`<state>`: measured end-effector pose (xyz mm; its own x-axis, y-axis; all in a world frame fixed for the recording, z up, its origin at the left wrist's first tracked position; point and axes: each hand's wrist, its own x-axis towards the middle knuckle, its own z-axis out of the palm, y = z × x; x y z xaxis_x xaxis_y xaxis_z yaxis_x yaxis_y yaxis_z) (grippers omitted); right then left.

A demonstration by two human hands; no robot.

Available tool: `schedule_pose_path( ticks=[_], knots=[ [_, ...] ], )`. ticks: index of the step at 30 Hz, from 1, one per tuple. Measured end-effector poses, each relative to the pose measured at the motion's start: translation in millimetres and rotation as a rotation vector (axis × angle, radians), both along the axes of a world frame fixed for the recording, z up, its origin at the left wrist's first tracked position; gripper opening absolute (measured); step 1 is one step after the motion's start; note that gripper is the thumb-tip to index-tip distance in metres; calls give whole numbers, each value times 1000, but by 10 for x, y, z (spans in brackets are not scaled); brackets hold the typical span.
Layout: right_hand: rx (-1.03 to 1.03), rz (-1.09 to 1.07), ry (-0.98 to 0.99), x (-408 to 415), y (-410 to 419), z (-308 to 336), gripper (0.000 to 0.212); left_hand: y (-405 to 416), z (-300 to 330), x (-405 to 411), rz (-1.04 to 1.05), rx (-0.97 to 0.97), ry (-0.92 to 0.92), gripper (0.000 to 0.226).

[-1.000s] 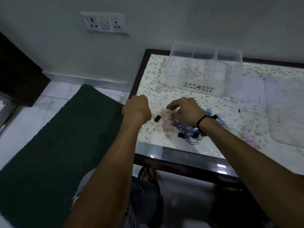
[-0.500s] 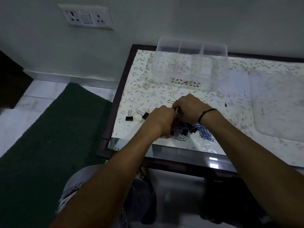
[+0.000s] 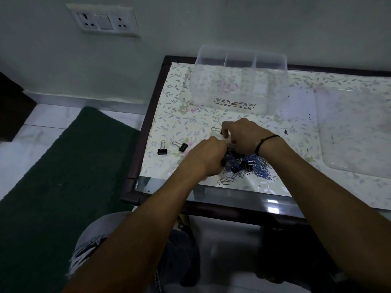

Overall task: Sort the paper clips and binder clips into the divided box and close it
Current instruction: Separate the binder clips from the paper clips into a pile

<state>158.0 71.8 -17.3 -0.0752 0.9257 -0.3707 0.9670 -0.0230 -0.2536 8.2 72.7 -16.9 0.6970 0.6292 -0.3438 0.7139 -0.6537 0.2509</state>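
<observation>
Dim room: a pale wall [image 3: 211,22] carries a switch plate [image 3: 102,20] far left; a dark green rug [image 3: 53,187] covers pale floor tiles [image 3: 42,117] left of the floral-topped counter [image 3: 190,119].

Dim, bluish indoor light, small glare patches on the glass table edge [image 3: 271,205], wide-angle bending at the borders.

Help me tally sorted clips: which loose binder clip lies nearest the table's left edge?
The black binder clip with handles pointing away; its neighbour lies farther right.
</observation>
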Motion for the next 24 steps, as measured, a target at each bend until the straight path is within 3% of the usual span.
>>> schedule_pose_path(
  ticks=[10,14,20,24],
  knots=[
    [-19,-5,8,28,9,-5,45,144,29,-15,127,-24,-97,18],
    [-7,-35,15,67,45,7,35,163,52,-34,158,-29,-111,19],
    [223,-137,-1,95,193,-139,47,307,115,-83,214,5,-152,13],
    [185,-197,65,2,276,-237,48,329,152,-99,222,28,-158,13]
  ],
)
